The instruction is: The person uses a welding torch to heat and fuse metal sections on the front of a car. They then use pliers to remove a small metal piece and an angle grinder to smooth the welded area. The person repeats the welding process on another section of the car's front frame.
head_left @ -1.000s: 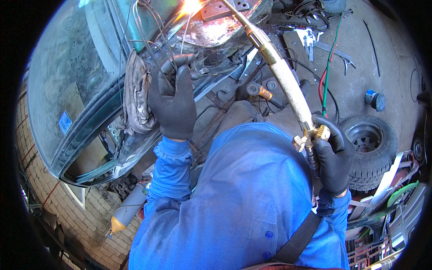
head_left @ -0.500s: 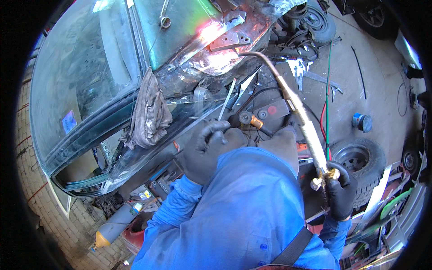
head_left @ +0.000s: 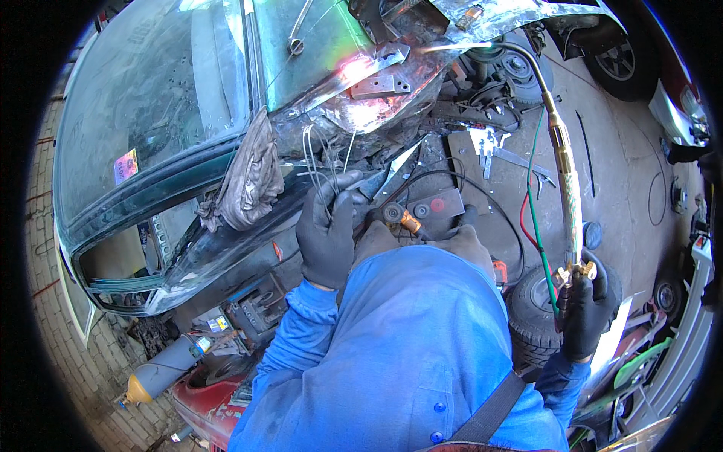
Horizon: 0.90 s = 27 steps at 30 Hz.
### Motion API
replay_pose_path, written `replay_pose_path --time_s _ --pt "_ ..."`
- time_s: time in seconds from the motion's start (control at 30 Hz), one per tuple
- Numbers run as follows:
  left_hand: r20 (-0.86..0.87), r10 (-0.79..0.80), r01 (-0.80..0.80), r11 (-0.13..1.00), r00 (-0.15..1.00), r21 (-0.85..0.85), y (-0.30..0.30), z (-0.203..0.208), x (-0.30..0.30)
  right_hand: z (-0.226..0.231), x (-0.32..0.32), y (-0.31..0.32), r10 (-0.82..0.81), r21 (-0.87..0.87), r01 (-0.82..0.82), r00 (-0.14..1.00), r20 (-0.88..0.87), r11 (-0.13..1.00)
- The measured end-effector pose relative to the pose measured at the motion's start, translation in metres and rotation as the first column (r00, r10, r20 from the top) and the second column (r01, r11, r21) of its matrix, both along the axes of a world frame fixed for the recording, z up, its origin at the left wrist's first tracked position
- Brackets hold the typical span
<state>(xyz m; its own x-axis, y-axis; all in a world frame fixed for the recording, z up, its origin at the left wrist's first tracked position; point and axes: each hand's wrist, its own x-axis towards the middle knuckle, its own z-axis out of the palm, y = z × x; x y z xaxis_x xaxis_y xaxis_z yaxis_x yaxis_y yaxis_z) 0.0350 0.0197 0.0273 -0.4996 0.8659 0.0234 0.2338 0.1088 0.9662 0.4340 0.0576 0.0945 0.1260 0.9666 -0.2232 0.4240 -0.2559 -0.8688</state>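
My right hand (head_left: 586, 313), in a black glove, is wrapped round the valve end of a gas welding torch (head_left: 570, 196). A thin flame points left from the torch's bent tip, to the right of a battered car body (head_left: 339, 124). My left hand (head_left: 327, 237), gloved in black too, pinches thin bent wires (head_left: 309, 154) that stand up from its fingers, just below the car's edge. On the body lie a metal strip (head_left: 373, 66), glowing near its middle, and a steel block (head_left: 376, 87) with holes.
A grey rag (head_left: 248, 181) hangs beside the windscreen (head_left: 151, 98), and a wrench (head_left: 298, 34) lies above. Below the car sits an angle grinder (head_left: 399, 216). Red and green hoses (head_left: 536, 203) run near a wheel (head_left: 533, 301). A gas cylinder (head_left: 162, 369) lies at lower left.
The torch tip has swung up and right, away from the hot metal, and its flame now shows apart from it. My left hand has risen, the bent wires upright in it.
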Motion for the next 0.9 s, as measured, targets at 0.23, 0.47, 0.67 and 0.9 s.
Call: replay_pose_path --time_s 0.23,0.47,0.67,0.9 --pt "-0.100 0.014 -0.013 1.000 0.995 0.004 0.029 -0.010 -0.028 -0.007 -0.036 -0.004 0.079 0.017 -0.080 0.996 0.032 0.997" --pt "0.028 0.030 -0.028 0.999 0.999 -0.041 0.040 -0.011 -0.044 -0.013 -0.077 -0.011 0.151 -0.052 -0.154 0.986 -0.067 0.987" --pt "-0.017 -0.010 0.010 1.000 1.000 -0.022 0.049 -0.017 -0.048 -0.007 -0.097 -0.004 0.252 -0.100 -0.252 0.968 -0.015 0.963" --pt "-0.063 -0.007 0.006 1.000 0.998 -0.010 0.051 -0.020 -0.049 -0.009 -0.109 0.002 0.271 -0.189 -0.283 0.959 -0.085 0.940"
